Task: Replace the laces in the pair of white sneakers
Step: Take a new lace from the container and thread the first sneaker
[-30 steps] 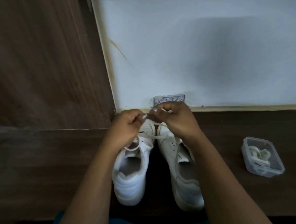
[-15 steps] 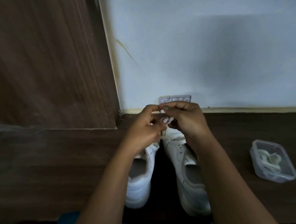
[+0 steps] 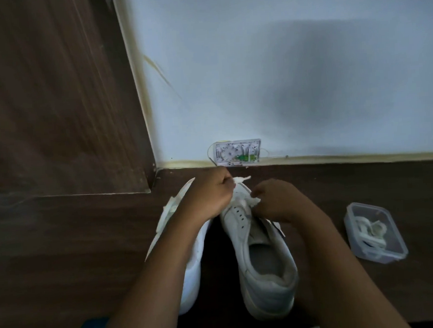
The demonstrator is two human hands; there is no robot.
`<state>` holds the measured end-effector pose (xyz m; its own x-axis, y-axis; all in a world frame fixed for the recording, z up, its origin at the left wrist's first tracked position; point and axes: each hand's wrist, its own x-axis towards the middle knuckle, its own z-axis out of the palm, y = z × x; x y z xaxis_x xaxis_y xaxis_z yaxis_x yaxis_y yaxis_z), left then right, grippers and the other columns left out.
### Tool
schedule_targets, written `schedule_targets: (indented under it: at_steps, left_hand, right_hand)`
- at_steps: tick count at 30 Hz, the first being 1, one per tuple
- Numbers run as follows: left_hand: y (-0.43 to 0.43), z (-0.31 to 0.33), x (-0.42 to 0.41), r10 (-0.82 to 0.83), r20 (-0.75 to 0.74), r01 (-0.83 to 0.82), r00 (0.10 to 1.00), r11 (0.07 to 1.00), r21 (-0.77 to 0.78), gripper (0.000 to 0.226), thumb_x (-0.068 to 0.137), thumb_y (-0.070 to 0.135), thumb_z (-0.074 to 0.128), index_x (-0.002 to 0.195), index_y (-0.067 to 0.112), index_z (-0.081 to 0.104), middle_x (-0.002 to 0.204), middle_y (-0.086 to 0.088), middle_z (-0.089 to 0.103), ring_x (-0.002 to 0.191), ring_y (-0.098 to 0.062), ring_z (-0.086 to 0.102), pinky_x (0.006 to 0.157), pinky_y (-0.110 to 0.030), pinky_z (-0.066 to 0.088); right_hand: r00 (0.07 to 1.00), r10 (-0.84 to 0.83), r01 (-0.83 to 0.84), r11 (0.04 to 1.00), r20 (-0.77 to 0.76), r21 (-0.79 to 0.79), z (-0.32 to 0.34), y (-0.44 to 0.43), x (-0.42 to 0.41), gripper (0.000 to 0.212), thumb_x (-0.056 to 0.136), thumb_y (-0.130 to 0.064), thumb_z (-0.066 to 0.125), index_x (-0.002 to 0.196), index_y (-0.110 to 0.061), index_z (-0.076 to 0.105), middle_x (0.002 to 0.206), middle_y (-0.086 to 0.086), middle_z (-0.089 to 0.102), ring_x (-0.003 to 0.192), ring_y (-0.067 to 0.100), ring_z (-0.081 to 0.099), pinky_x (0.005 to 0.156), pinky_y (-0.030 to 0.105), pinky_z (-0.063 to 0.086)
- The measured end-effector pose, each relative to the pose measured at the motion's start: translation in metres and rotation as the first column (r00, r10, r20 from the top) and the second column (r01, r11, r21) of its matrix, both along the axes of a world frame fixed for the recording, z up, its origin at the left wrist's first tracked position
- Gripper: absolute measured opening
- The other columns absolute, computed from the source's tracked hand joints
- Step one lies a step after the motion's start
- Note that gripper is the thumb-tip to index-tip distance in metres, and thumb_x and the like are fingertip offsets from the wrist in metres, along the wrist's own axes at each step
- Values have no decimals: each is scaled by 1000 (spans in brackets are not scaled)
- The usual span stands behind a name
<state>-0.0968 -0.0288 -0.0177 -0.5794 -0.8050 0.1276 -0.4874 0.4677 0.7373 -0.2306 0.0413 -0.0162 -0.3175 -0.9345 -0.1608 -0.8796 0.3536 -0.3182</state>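
Lace (image 3: 242,179): over the right sneaker (image 3: 263,258) toe end; my left hand (image 3: 210,195) pinches its tip, my right hand (image 3: 277,202) pinches it nearer the eyelets (image 3: 239,211).

No readable text, brand or number anywhere. On the small wall box (image 3: 237,152) at 12 o'clock, only a blurred pattern with green specks, too small to make out. Dark mark on the right sneaker (image 3: 263,263) at 6 o'clock: illegible.

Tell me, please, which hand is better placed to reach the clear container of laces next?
Right. The right hand is nearer the container, off to the right; the left hand is farther, pinching the lace.
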Motion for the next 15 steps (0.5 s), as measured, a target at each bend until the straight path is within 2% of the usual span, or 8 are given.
schedule_targets:
  at_steps: [1,3,5,7,9,12,13,15]
  left_hand:
    - [0,-2,-5,-22,67,23,997,1000,-10,22,91,30,54,73,17,53,66,6,51,69,-17,51,56,-28,30]
    - [0,-7,-16,-90,305,108,948,993,-41,32,87,45,55,83,13,60,81,1,60,81,-18,57,65,-29,38]
    - [0,-10,-24,-138,471,179,871,983,-43,30,90,39,51,81,11,58,87,-3,60,84,-20,55,67,-28,36]
    - [-1,-11,-27,-107,496,161,862,985,-66,22,91,26,50,73,13,52,88,-8,59,87,-24,56,65,-26,32]
    - [-1,-14,-27,-72,499,143,863,984,-105,23,90,22,51,69,14,46,88,-8,60,92,-27,60,65,-26,32]
    - [-3,-15,-26,-80,516,154,853,983,-103,15,90,20,51,79,12,54,98,-12,64,96,-28,60,67,-27,34]
    - [-4,-12,-24,-55,518,132,854,985,-112,15,90,22,51,83,10,58,101,-12,64,98,-28,59,69,-26,35]
    - [-9,-3,-14,85,487,1,869,985,-174,17,89,23,51,87,9,60,107,-14,65,102,-29,59,76,-27,40]
  right_hand:
    - [1000,26,-27,999,17,40,0,1,1,37,81,-23,63,116,-12,66,122,8,63,110,24,59,90,27,46]
    - [997,34,-36,999,65,35,0,4,2,34,82,-19,61,115,-16,68,120,6,64,108,24,59,87,27,47]
    - [998,26,-24,999,64,-31,-1,5,2,31,81,-15,61,109,-20,70,115,4,66,106,22,60,80,23,45]
    - [992,33,-22,996,121,-92,-4,4,1,30,78,-9,61,104,-20,73,111,1,68,105,19,61,75,19,40]
    - [971,56,-26,991,232,-131,-7,2,-1,30,79,-6,61,105,-16,72,114,2,67,108,18,59,80,21,42]
    - [970,49,-15,990,240,-142,-14,-3,-9,30,85,-11,58,114,-10,64,122,9,61,114,23,55,89,26,42]
    - [974,28,3,991,226,-135,-18,-3,-11,37,86,-12,57,123,-14,57,132,9,55,121,22,50,91,25,39]
    - [973,-30,58,991,227,-120,-22,-2,-16,60,87,-9,54,142,-22,36,154,8,27,139,23,31,102,27,32]
